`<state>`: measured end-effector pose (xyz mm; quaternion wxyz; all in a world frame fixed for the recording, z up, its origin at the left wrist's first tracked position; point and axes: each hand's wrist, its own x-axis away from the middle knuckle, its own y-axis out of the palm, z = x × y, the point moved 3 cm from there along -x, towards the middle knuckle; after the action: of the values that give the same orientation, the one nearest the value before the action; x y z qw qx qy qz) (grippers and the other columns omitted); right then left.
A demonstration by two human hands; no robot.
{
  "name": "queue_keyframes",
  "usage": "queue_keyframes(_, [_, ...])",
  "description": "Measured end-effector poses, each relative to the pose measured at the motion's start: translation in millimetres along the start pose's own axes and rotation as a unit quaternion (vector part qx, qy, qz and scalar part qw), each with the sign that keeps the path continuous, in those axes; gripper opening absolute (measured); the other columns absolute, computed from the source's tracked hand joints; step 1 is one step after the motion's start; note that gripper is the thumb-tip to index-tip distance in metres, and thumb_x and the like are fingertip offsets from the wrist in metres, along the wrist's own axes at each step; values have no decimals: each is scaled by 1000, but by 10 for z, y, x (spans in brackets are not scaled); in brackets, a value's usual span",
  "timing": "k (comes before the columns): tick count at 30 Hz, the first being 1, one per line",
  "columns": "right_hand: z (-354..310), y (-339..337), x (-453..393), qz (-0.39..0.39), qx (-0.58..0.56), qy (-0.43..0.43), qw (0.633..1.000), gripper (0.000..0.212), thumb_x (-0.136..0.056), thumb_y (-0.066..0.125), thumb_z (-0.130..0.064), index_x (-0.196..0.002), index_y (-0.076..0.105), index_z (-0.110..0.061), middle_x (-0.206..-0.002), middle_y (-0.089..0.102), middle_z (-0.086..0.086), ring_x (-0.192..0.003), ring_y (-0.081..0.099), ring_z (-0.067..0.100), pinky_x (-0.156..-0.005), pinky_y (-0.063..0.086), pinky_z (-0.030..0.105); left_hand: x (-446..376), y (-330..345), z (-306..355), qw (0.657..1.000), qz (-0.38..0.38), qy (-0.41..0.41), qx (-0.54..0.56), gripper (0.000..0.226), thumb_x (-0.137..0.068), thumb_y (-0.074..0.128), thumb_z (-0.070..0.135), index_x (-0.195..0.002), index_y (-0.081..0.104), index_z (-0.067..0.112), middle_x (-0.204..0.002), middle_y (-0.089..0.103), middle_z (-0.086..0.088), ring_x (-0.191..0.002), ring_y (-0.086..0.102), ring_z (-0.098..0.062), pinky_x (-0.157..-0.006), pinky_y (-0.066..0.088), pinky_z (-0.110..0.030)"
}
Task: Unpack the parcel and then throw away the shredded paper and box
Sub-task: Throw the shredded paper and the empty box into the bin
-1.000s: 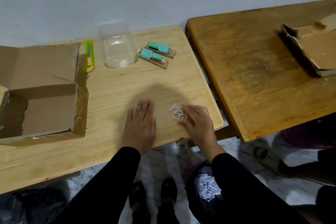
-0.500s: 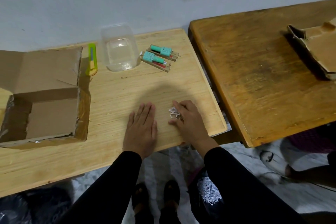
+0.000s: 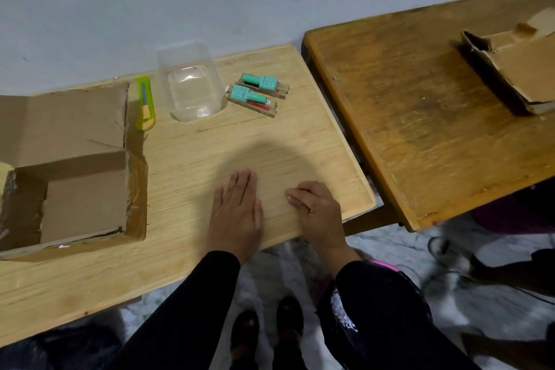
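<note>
Cardboard, brown and rough-edged, makes up the open box (image 3: 72, 189) on the left of the pale wooden table (image 3: 192, 141); it is a shallow rectangle whose creased flap lies folded back toward the wall, the opening facing up, its long axis running roughly toward the wall. One white scrap of shredded paper (image 3: 62, 246) lies by its near wall. Just beside the flap lies a slim yellow-green utility knife (image 3: 145, 103), pointing at the wall. Next come a clear, rounded plastic container (image 3: 190, 82) and two teal-capped bottles (image 3: 258, 94) lying flat on card backings. The left hand (image 3: 237, 213) rests flat on the grainy wood, fingers straight and together. The right hand (image 3: 315, 210) has its fingers curled under; whether it holds anything cannot be told. A darker, scuffed table (image 3: 420, 117) to the right carries torn cardboard (image 3: 516, 66).
</note>
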<state>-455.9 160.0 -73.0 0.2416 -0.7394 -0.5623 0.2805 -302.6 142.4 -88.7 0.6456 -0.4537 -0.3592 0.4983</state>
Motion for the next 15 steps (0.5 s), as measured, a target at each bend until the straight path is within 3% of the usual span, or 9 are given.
queue_keyframes(2, [11,-16,48,33,-1,14,999,11,-79,65,-5,-85,74,-2,-92,67,14,-88,56,17,-84,36,4,-2,5,-4,1000,-3,1,1,62,-88,12,36,-146,23,14,-154,23,-3,-144,15,-17,-114,4,-39])
queue_keyframes(6, [-21,-15,47,68,-6,66,995,8,-79,68,-6,-82,75,-6,-91,70,10,-85,59,14,-80,40,10,-3,15,-6,1000,-6,3,1,64,-87,9,37,-146,19,14,-156,19,-3,-145,11,-17,-115,2,-39])
queue_keyframes(9, [-57,-69,49,112,-30,122,986,7,-78,70,-8,-82,76,-10,-88,72,3,-79,55,3,-77,32,-5,0,19,-7,1000,-10,5,1,66,-86,6,38,-147,18,15,-156,17,-2,-145,8,-17,-115,0,-39])
queue_keyframes(13, [44,-201,135,167,-168,278,931,10,-80,69,-9,-86,76,-12,-91,70,-5,-80,55,-7,-72,35,-7,1,23,20,1000,-18,15,-2,69,-85,5,39,-146,19,11,-156,19,-6,-145,10,-21,-115,2,-42])
queue_keyframes(15, [91,-266,205,177,-221,326,902,10,-80,71,-12,-88,76,-13,-92,70,-8,-84,57,-7,-75,42,-1,3,24,52,999,-19,38,4,69,-85,7,39,-145,23,9,-154,23,-8,-144,14,-24,-115,5,-43])
